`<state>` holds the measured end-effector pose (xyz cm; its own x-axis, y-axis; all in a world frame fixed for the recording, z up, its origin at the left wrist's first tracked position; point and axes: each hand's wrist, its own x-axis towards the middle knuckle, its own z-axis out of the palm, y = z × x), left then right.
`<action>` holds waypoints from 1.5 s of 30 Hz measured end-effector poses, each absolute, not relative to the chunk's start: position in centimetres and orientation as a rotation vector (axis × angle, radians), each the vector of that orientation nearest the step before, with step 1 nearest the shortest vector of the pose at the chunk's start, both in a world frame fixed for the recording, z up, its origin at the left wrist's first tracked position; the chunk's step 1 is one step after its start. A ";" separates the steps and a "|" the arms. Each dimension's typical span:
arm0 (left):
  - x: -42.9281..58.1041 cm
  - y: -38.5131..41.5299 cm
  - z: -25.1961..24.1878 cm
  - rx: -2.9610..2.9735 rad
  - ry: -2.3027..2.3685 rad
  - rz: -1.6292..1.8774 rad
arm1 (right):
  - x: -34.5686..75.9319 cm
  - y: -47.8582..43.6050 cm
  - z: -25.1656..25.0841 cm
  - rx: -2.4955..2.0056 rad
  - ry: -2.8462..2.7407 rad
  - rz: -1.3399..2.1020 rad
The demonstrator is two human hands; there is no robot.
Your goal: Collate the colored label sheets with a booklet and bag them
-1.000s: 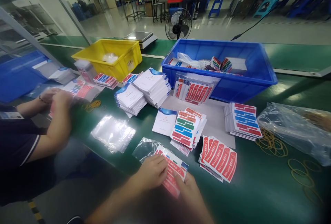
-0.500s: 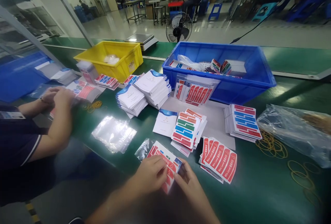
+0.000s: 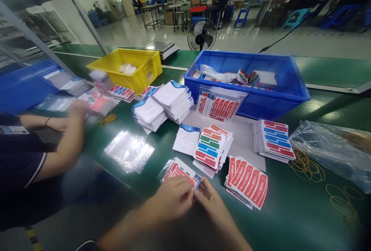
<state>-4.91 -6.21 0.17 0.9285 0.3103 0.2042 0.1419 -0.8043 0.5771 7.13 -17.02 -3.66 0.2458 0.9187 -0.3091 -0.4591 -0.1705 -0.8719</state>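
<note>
On the green counter (image 3: 290, 220), a small bag of sticker cards (image 3: 179, 172) is pinched at its near edge by both hands, left hand (image 3: 174, 200) and right hand (image 3: 213, 200), fingers clamped shut.

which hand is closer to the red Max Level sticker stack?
Right. The right hand sits just left of the red Max Level sticker stack, pinching the bagged sticker pack. The left hand grips the same pack from farther left.

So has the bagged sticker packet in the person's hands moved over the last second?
Yes. The sticker packet has slid left into its clear bag, away from the stack of red Max Level stickers; both hands pinch its near edge.
</note>
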 end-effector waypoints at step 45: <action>0.6 -0.8 -1.0 1.755 0.042 0.025 | 13.0 -18.4 -2.5 -1.592 -1.045 0.783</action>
